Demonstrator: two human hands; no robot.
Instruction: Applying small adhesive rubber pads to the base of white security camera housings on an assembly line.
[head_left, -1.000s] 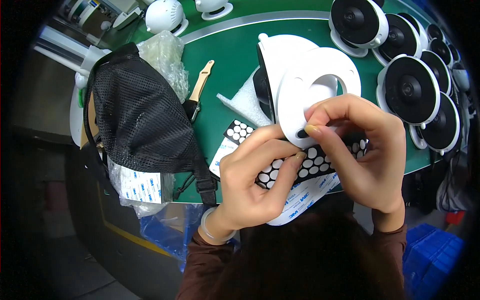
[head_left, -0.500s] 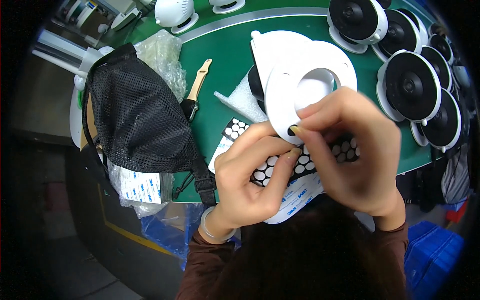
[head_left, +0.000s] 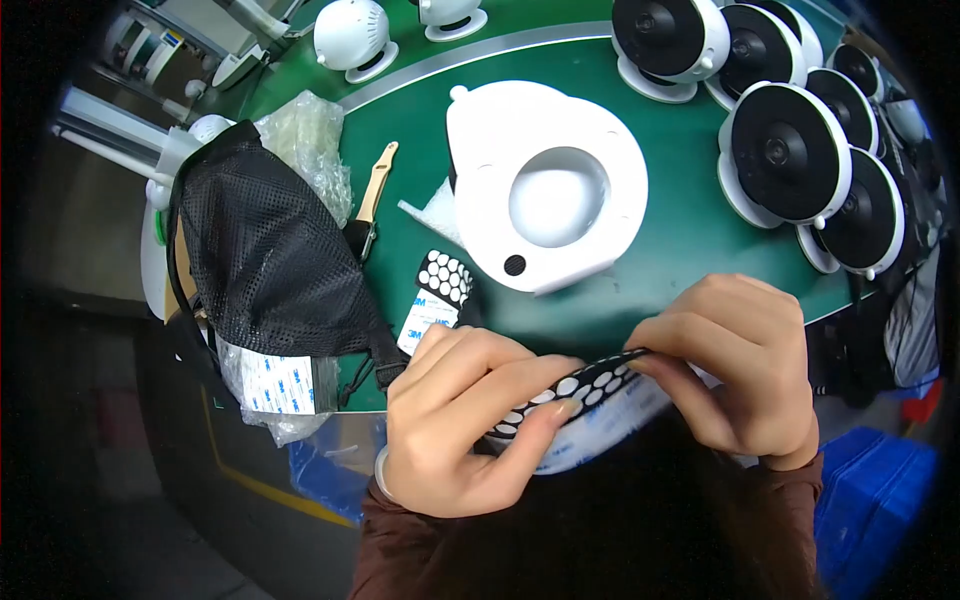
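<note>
A black sheet of round white adhesive pads bends between my two hands near the table's front edge. My left hand grips it between thumb and fingers. At its other end my right hand pinches the sheet's edge. Past my left fingers shows another dotted piece with printed backing; whether it joins the held sheet is hidden. Beyond my hands, untouched, a white speaker-like device lies with its round base up. One small black round pad sits on the base ring's near left.
Several white devices with black round fronts stand at the right. At the left are a black mesh bag, bubble wrap, a wristwatch strap and a stack of printed-backed sheets. White foam lies beside the device.
My right hand has left the device's base and come down to the pad sheet's edge. The black pad on the base is now uncovered. My left hand still holds the sheet.
</note>
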